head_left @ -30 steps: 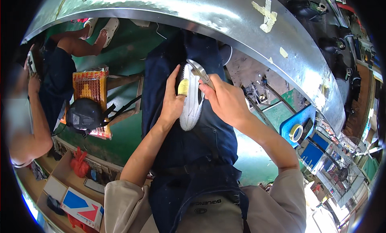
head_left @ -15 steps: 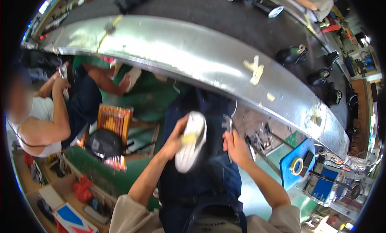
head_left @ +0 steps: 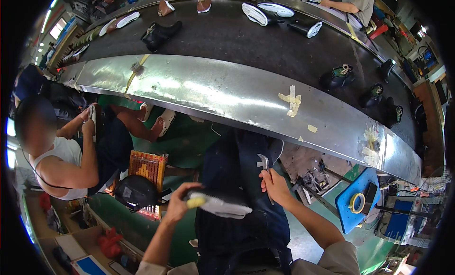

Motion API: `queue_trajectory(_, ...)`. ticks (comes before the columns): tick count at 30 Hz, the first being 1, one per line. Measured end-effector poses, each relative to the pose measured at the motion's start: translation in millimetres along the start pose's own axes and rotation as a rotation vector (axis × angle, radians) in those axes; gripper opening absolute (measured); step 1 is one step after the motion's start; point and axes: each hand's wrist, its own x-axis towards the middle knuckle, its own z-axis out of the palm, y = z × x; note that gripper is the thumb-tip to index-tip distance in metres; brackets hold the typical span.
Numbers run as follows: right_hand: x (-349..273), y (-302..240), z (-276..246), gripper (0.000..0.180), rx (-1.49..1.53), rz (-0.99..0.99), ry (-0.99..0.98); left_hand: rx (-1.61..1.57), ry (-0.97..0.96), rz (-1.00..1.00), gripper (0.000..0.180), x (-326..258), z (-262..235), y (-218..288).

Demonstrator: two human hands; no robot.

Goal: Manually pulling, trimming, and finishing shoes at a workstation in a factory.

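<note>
Over the dark-blue apron point(head_left: 215, 168), a white-soled shoe point(head_left: 226, 208) points rightward, slightly toward the body, from the left hand point(head_left: 177, 204), its grip closed around one end; beyond the free end, apart, the right hand point(head_left: 276, 186) firmly encloses a metal tool point(head_left: 264, 163).

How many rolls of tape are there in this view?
1. The roll of tape lies on the blue board, farther right than the right hand holding the metal tool; others may be hidden.
</note>
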Motion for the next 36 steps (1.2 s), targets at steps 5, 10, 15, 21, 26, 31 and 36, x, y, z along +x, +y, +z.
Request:
queue_trajectory(5,-2.4,-4.0,-9.7,0.038,0.049,0.054,-0.165,-0.573,0.010,0.094,0.023,89.6,75.9,-15.1)
queue_trajectory(10,-66.7,-45.9,-26.1,0.031,0.020,-0.156,0.010,-0.399,-0.033,-0.028,0.017,111.8,111.3,6.8)
queue_trajectory(15,-44.4,5.3,5.2,0.019,-0.559,-0.497,0.170,-0.497,-0.078,-0.074,0.042,146.0,141.5,-7.4)
queue_trajectory(21,-36.8,-52.3,-39.0,0.036,-0.341,-0.016,-0.396,-0.674,-0.086,-0.250,0.065,108.3,133.0,-23.6)
queue_trajectory(26,-20.0,-57.6,-39.9,0.043,0.015,0.237,-0.743,-0.513,-0.136,-0.012,0.056,97.1,132.1,-27.4)
queue_trajectory(31,-35.9,-37.8,-8.2,0.027,-0.834,-0.411,-0.191,-0.524,-0.210,0.071,0.052,91.0,125.6,-31.4)
queue_trajectory(36,-30.0,-23.6,5.3,0.031,-0.564,-0.266,-0.178,-0.311,-0.211,0.222,0.054,91.4,122.2,-59.0)
